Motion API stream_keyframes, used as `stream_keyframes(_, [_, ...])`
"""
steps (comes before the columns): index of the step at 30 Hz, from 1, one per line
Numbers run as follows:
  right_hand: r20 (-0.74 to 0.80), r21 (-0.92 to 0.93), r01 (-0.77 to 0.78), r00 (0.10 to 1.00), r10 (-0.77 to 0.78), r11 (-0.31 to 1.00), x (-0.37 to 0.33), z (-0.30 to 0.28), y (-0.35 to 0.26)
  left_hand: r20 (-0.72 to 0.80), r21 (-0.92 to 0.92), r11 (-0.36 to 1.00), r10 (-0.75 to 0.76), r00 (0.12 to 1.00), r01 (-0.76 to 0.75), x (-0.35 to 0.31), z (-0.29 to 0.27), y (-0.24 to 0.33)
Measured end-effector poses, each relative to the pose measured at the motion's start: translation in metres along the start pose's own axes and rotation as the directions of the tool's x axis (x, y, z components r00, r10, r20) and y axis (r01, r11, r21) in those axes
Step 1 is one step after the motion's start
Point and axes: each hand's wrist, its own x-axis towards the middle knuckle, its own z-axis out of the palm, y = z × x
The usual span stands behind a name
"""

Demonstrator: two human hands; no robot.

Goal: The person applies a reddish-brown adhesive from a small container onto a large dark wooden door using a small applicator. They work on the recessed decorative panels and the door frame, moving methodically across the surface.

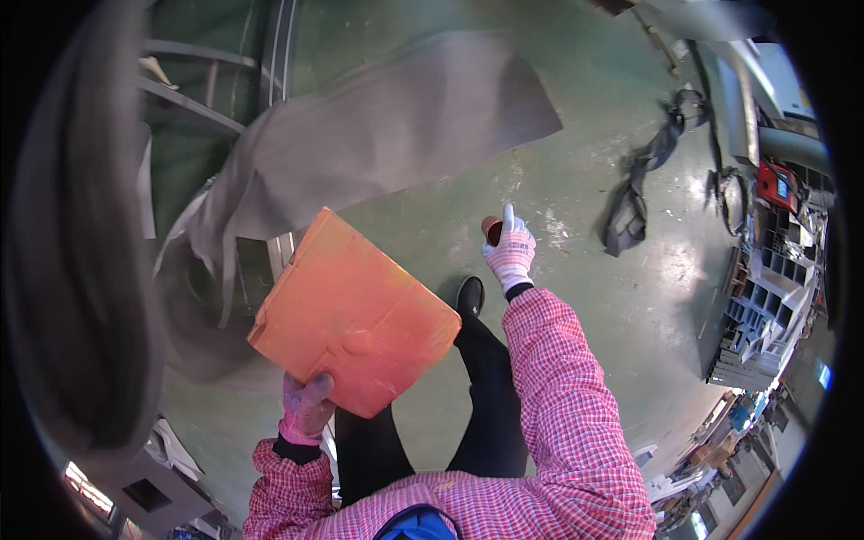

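Head view: I see hands apart; left hand (pixel 309 407) clamped on near edge of orange board (pixel 355 315), thumb on top, likely to stop it tipping; right hand (pixel 511 247), farther forward, curled round brown cup-like thing (pixel 491 229), reason unclear; grey sheet (pixel 405 126) beyond left hand

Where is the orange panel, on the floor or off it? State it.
Off the floor: the left hand holds the orange panel by its near edge, thumb over its face.

A scuffed, glossy green floor (pixel 594 306) spans the middle, glare (pixel 679 267) and stacked grey profiles (pixel 763 315) toward three o'clock, a bright window (pixel 87 489) at eight.
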Motion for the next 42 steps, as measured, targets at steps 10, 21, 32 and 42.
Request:
stream_keyframes(10, [0.039,-0.064,-0.114,0.992,0.117,0.991,0.089,0.185,0.009,-0.06,-0.009,1.0,0.007,0.998,-0.007,0.114,-0.032,-0.08])
stream_keyframes(21, [-0.186,0.74,0.145,0.982,-0.007,0.657,0.026,-0.03,-0.003,0.039,-0.204,0.979,-0.018,0.999,0.025,0.064,0.038,-0.024])
stream_keyframes(32, [0.192,0.972,-0.231,0.65,-0.735,0.049,-0.174,-0.233,-0.032,0.269,-0.341,0.939,0.065,0.961,0.032,-0.091,0.107,0.08])
stream_keyframes(42, [-0.025,0.937,0.281,0.645,-0.764,0.207,-0.197,-0.306,-0.125,0.184,-0.307,0.944,0.183,0.966,-0.121,-0.166,0.075,0.122])
